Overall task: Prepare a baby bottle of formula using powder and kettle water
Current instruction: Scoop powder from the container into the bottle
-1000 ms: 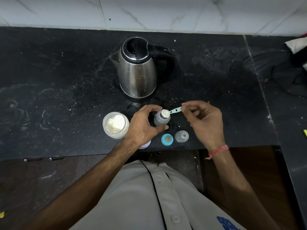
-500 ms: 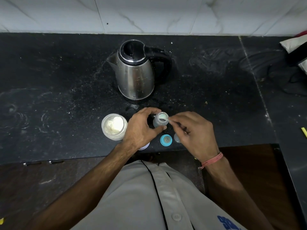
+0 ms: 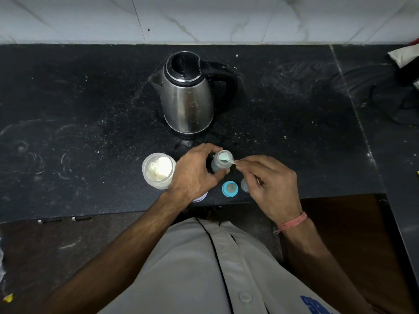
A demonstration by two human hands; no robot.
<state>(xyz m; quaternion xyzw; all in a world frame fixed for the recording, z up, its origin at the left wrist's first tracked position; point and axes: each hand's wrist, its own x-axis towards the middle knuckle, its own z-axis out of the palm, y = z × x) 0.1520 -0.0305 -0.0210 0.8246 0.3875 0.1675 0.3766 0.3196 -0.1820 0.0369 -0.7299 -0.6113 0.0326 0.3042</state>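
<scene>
A small baby bottle [image 3: 219,164] stands open-topped on the black counter [image 3: 90,123], in front of the steel kettle [image 3: 187,96]. My left hand [image 3: 192,172] grips the bottle from the left. My right hand [image 3: 269,184] pinches the handle of a pale blue scoop [image 3: 226,159], whose bowl sits turned over in the bottle's mouth. An open jar of white formula powder [image 3: 158,169] stands left of my left hand. The blue teat ring [image 3: 230,188] lies near the counter's front edge. A clear cap [image 3: 244,185] beside it is partly hidden by my right hand.
A white lid [image 3: 199,198] peeks out under my left wrist at the counter's edge. Dark fabric and a cable [image 3: 394,103] lie at the far right. A tiled wall [image 3: 204,17] backs the counter. Powder specks dust the surface.
My right hand brought the heaped scoop over the bottle's mouth and tipped it in; the scoop now lies turned over inside the rim. My left hand has kept its hold.
</scene>
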